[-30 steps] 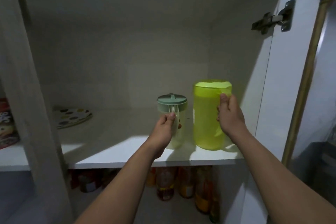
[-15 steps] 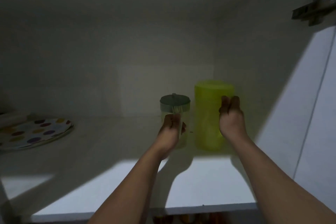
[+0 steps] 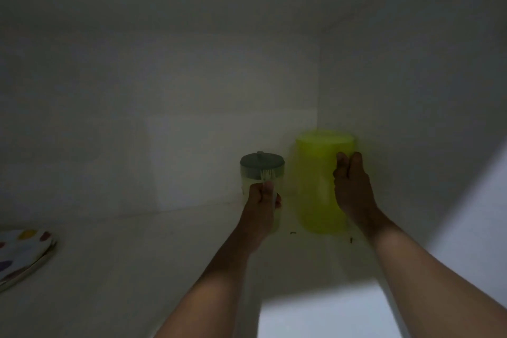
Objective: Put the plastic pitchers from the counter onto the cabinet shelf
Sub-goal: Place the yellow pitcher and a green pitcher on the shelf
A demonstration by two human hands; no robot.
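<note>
Shadow fills most of the cabinet, and both pitchers stand deep in it on the white shelf (image 3: 137,269), close to the back wall. In my left hand (image 3: 260,208) I grip the handle of the small pitcher (image 3: 262,173), fingers curled round it with the thumb on top; this one has a pale, see-through body and a dull grey-green lid (image 3: 262,163) with a small knob or tab at its middle (too dim and blurred to say which). It stands upright, its base hidden behind my hand. My right hand (image 3: 352,192) holds the yellow-green pitcher (image 3: 315,181) at its right side, fingers wrapped around what seems to be the handle, though the handle itself is hidden under my palm. That pitcher is the taller and wider of the two, translucent lime plastic from base to lid, upright, tucked into the rear right corner just beside the cabinet's side wall (image 3: 411,118). The two pitchers stand side by side with a narrow gap between them, the small one to the left. A couple of tiny dark specks lie on the shelf near the big pitcher's base. Far to the left, well apart from both, a white plate (image 3: 24,252) with coloured dots rests at the frame's edge. A bright patch of light falls across the shelf front between my forearms.
</note>
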